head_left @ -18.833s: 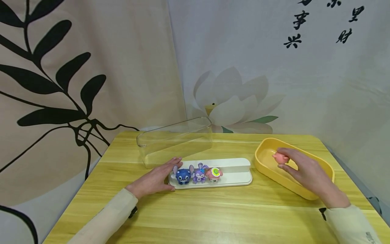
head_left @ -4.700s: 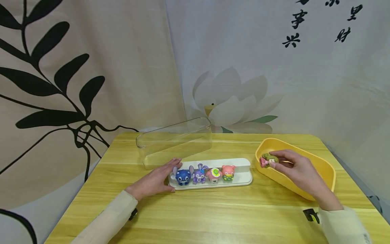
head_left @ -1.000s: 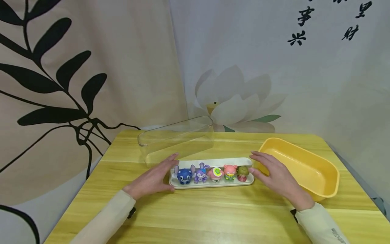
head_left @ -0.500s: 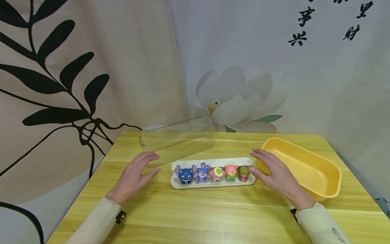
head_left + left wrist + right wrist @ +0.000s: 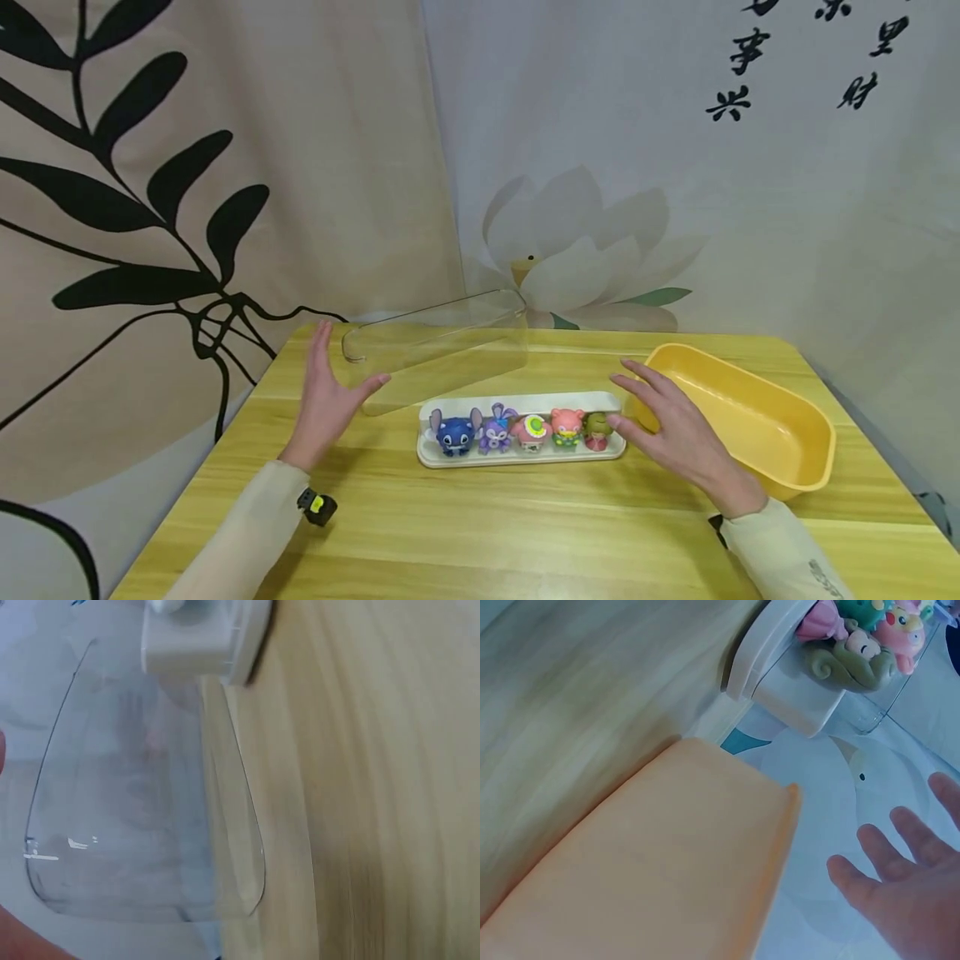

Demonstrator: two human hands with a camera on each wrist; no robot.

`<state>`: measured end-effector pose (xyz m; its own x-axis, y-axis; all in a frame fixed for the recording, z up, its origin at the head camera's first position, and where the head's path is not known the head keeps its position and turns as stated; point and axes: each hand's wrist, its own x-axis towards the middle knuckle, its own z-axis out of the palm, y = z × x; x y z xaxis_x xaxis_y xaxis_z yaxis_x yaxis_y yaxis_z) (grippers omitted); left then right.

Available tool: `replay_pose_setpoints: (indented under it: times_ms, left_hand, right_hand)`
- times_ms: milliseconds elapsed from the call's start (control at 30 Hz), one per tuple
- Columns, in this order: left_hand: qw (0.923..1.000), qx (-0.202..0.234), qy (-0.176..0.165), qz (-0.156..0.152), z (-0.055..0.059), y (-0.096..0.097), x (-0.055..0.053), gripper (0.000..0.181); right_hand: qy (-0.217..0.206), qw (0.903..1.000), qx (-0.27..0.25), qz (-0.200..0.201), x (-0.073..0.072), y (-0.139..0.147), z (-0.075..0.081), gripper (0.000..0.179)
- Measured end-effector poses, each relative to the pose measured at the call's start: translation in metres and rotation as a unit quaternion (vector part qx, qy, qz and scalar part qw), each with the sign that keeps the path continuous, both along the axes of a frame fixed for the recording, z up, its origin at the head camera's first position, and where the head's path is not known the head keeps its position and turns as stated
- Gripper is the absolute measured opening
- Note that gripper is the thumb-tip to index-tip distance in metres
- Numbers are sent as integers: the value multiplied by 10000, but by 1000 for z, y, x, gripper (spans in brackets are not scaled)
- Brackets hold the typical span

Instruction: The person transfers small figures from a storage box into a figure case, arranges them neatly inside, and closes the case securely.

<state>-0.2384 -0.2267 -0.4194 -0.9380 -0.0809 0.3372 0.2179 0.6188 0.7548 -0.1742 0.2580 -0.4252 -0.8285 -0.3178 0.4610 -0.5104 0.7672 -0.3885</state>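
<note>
My left hand (image 5: 326, 408) is raised left of the clear plastic cover (image 5: 450, 358), fingers straight and thumb spread toward the cover's near left corner. It holds nothing. In the left wrist view the cover (image 5: 127, 847) fills the space ahead of that hand. A white tray (image 5: 547, 400) bears a row of small figurines: a blue one (image 5: 455, 435), a purple rabbit (image 5: 496, 432), a pink one with a green-and-yellow top (image 5: 531, 435), a pink animal (image 5: 567, 428) and an olive-haired figure (image 5: 597, 430) in a pink dress. My right hand (image 5: 682, 437), fingers loose, hovers by the tray's right end.
Right of the tray stands a yellow bin (image 5: 772, 383), partly behind my right hand. Its wall (image 5: 652, 847) looms large in the right wrist view. A printed curtain (image 5: 360, 167) hangs behind the wooden table (image 5: 480, 533).
The last two figurines have been set on the tray. My left hand has let go of the tray's left end and moved left, then up toward the cover. My right hand stays by the tray.
</note>
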Motion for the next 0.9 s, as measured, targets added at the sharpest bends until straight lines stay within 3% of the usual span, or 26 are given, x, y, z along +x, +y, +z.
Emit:
replay_pose_setpoints:
  times_ms: [200,367,667,900]
  left_hand:
    - [9930,574,-1012,-201,-4,-3,-15,126]
    - [9834,933,-1518,-339,-8,-6,-23,121]
    - [9714,1773,-1370,-791,-16,-14,-31,104]
    - [9652,2164,-1296,-682,-23,-12,-35,99]
  right_hand:
    - [-43,10000,42,-12,-1,-3,2,59]
    - [-116,9999,73,-39,-2,-5,4,60]
    - [-258,9996,42,-62,-5,-8,5,60]
    - [-363,9993,6,-85,-5,-10,10,62]
